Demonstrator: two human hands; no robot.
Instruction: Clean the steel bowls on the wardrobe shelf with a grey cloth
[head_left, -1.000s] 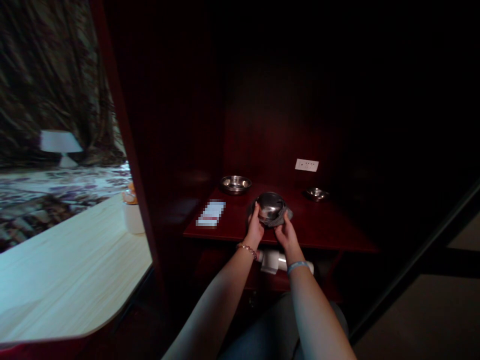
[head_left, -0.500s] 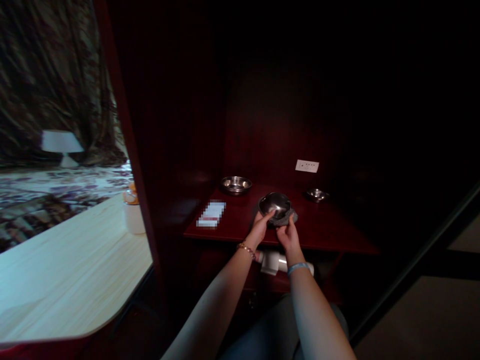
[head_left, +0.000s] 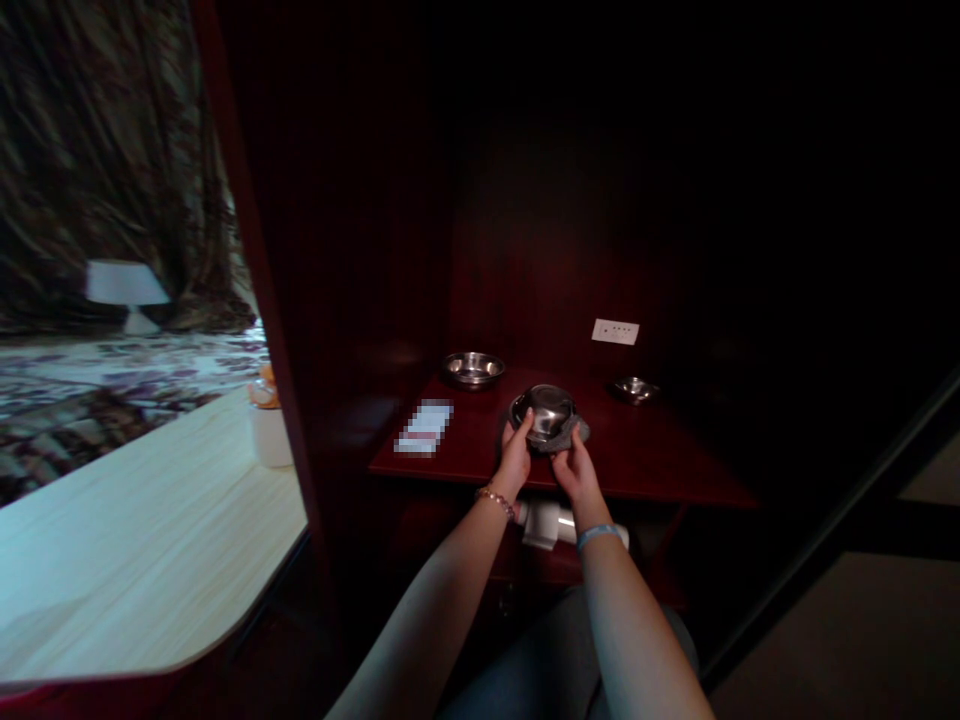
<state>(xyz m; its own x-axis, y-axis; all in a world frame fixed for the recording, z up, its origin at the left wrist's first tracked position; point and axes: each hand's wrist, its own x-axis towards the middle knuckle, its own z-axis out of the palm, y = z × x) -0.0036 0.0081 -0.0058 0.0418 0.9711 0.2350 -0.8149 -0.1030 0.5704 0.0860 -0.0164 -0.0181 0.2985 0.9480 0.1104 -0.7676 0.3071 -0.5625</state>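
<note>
A shiny metal bowl [head_left: 549, 402] is held above the dark red shelf [head_left: 480, 445], its rounded underside facing me. My left hand [head_left: 516, 450] grips its left side, with the thumb across the metal. On the right, my right hand [head_left: 576, 465] is closed on a grey cloth [head_left: 568, 434] and presses it to the bowl's lower right edge. Much of the cloth lies hidden behind the fingers and the bowl. A wider metal bowl [head_left: 472, 371] rests at the back left of the shelf, and a small metal bowl [head_left: 636, 390] sits to the right.
A blurred-out pale flat item [head_left: 424, 428] lies on the shelf's left. Below the shelf is a white cylindrical object [head_left: 551, 524]. The wall carries a white socket plate [head_left: 615, 331]. To the left, past the cabinet side, are a light wooden table [head_left: 150, 540] and a white container [head_left: 271, 436].
The bowl has turned over in my hands, from its hollow side showing to its underside showing. My left thumb now lies higher on it. The other bowls have stayed put.
</note>
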